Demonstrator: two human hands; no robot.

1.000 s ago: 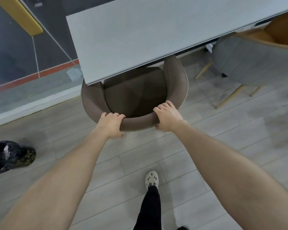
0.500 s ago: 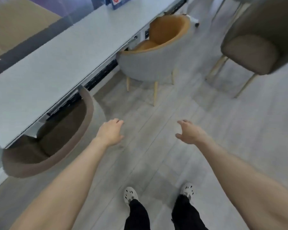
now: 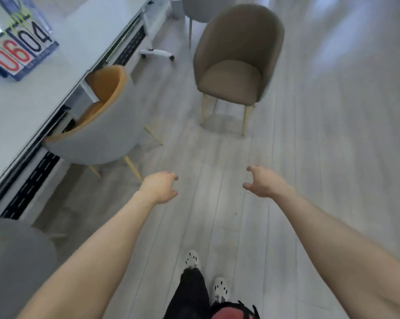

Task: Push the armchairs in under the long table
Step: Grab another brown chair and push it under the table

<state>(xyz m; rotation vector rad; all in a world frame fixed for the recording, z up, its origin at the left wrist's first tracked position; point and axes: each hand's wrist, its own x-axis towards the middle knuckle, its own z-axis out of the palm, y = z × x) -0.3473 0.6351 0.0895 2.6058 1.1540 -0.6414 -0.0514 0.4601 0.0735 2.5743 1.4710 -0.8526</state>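
Beside the long table [image 3: 56,88], I see both arms stretched forward over the floor [image 3: 321,139], palms down. My left hand [image 3: 161,186] and right hand [image 3: 262,183] hang with fingers loosely curled and thumbs turned toward each other, gripping nothing. The grey-and-orange armchair [image 3: 97,137] sits partly tucked under the table's edge, near my left hand. The taupe armchair [image 3: 235,65] stands well apart from the table, its seat facing me.

Grey-orange armchair [image 3: 102,139] partly under long table [image 3: 33,100]; taupe armchair [image 3: 235,72] well apart
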